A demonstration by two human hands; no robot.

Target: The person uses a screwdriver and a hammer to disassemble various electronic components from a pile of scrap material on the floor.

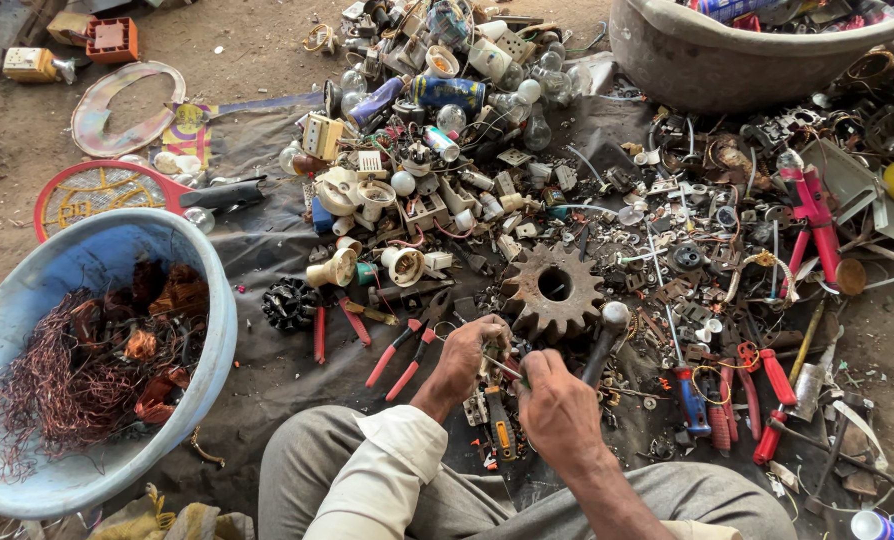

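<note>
Small scrap piece (495,366), thin and pale, is sitting between the two hands just below the rusty gear wheel (553,290) on the dark ground sheet (267,240); left hand (464,356) is curling its fingers closed around one end; right hand (557,405) is closing in a fist on the other end (what exactly the piece is cannot be told, too small). Hammer (607,335) is lying just beside the right hand, head toward the gear; red-handled pliers (407,350) are lying just left of the left hand.

Packages: blue and yellow can (449,92) is lying on its side at the top of the heap among clear light bulbs (527,105); purple canister (375,102) is lying just left of it; yellow box (29,64) is resting at far upper left on bare soil.

Surroundings: blue plastic tub (217,330) at left is holding tangled copper wire (62,385); grey basin (707,60) is standing at upper right; red racket-shaped frame (102,190) is lying above the tub; loose metal scrap is crowding the sheet to the right.
</note>
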